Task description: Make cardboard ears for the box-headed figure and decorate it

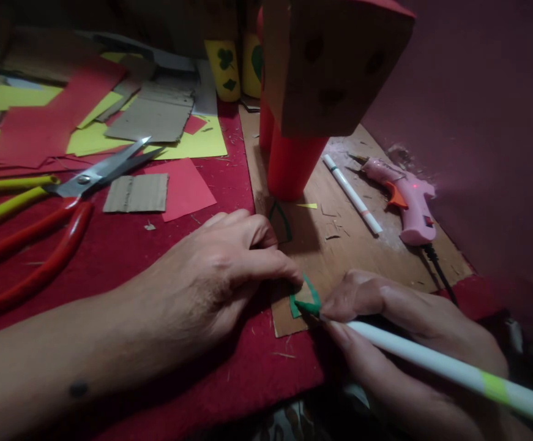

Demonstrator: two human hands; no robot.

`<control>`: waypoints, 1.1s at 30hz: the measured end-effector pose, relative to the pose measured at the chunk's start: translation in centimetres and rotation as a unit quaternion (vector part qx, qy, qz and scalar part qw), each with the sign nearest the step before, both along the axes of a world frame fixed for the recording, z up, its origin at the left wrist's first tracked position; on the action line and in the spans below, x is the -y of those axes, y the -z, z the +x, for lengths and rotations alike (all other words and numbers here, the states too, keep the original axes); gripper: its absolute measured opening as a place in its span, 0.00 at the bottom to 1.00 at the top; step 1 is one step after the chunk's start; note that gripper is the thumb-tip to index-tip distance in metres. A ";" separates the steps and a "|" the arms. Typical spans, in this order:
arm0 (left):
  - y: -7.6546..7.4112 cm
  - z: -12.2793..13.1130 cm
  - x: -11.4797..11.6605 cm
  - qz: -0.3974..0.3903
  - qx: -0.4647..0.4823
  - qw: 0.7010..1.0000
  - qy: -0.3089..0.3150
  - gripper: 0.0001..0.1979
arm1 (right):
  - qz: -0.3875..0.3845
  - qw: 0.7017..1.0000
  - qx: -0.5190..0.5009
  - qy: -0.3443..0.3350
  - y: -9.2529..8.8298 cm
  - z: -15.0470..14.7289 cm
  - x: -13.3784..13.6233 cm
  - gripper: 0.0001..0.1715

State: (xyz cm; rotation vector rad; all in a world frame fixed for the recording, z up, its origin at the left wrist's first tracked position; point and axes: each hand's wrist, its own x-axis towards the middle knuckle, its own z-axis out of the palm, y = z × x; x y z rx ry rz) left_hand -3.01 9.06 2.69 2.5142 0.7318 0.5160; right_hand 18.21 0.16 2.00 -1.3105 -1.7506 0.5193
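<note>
So the right hand (399, 318) is pinched round a white marker (431, 361), tip on the green cutout (306, 298), while the left hand (220, 269) presses it flat, fingers together, on the near cardboard sheet (339, 245)

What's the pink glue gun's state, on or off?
On, it seems: a small red light glows on the pink glue gun, which lies on its side on the board, cord attached.
</note>
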 end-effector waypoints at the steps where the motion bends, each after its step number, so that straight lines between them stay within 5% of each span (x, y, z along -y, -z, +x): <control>1: 0.1 0.0 0.0 0.000 0.000 1.000 -0.001 0.18 | 0.000 1.000 -0.001 -0.002 0.0 0.0 0.0 0.09; 16: 0.0 0.5 -0.1 -0.007 0.005 1.000 0.003 0.18 | 0.013 1.000 -0.007 -0.011 0.0 -0.2 0.0 0.10; 28: 0.1 0.3 0.0 -0.006 0.003 1.000 0.000 0.18 | -0.055 0.998 -0.035 0.023 -2.0 -0.8 -1.4 0.09; 33: -0.3 0.3 0.5 -0.058 0.139 0.985 -0.085 0.13 | -0.065 0.996 -0.069 0.007 -1.2 0.5 -0.1 0.07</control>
